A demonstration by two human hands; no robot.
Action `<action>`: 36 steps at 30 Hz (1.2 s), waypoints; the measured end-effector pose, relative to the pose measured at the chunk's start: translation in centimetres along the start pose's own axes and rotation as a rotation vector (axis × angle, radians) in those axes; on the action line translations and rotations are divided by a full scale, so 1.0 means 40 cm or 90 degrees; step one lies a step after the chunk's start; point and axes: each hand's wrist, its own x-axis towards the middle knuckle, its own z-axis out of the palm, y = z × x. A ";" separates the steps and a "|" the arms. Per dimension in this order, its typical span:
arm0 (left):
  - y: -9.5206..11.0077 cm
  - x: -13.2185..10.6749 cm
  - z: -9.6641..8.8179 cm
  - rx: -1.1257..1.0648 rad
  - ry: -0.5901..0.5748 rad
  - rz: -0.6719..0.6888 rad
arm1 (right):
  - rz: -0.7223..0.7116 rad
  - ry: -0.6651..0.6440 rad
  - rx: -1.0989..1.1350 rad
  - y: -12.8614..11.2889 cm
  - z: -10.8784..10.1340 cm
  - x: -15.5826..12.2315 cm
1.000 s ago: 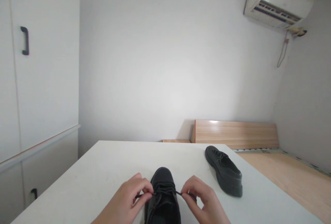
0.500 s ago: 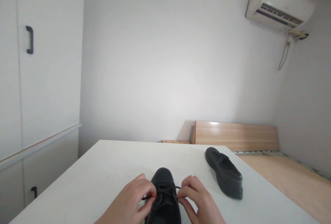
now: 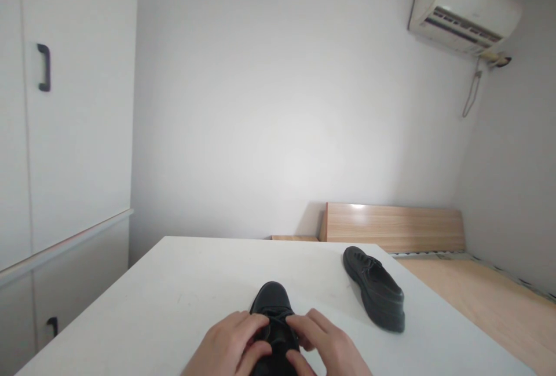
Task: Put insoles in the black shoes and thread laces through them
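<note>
A black lace-up shoe [image 3: 271,296] lies at the near middle of the white table, toe pointing away from me. My left hand [image 3: 237,338] grips its left side, with the index finger by the laces [image 3: 277,314] and the thumb lower down near the opening. On the opposite side my right hand [image 3: 324,338] holds the shoe in much the same way, finger and thumb at the edge of the lacing. The shoe's heel is cut off by the lower edge of the view. Whether any lace end is under my fingers is hidden.
Another black shoe [image 3: 377,292] rests farther back on the right side of the white table [image 3: 208,272], heel toward me. A white cabinet [image 3: 82,132] stands at left. Beyond the table's right edge is a wooden bed frame [image 3: 473,283] with a headboard [image 3: 391,228].
My hands have moved inward from pulling on the laces at both sides to gripping the shoe's sides beside the lacing. The laces no longer stretch out to my fingers.
</note>
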 end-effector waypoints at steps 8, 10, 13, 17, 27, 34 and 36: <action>0.030 0.005 -0.006 0.054 -0.029 0.005 | -0.009 0.046 -0.186 -0.021 0.035 0.021; 0.036 0.008 -0.001 0.094 -0.031 -0.008 | 0.000 0.066 -0.218 -0.027 0.045 0.024; 0.051 0.011 -0.008 0.091 -0.021 -0.008 | 0.005 0.087 -0.220 -0.035 0.045 0.028; 0.082 0.020 -0.049 -0.127 0.094 0.074 | -0.001 0.145 -0.051 -0.055 0.004 0.052; 0.066 0.115 -0.013 -0.585 0.044 0.023 | -0.008 0.212 0.353 -0.142 -0.073 0.150; 0.070 0.105 -0.038 -0.595 -0.020 0.043 | -0.067 0.254 0.337 -0.124 -0.095 0.175; 0.072 0.104 -0.036 -0.600 -0.018 0.018 | -0.065 0.199 0.403 -0.110 -0.090 0.183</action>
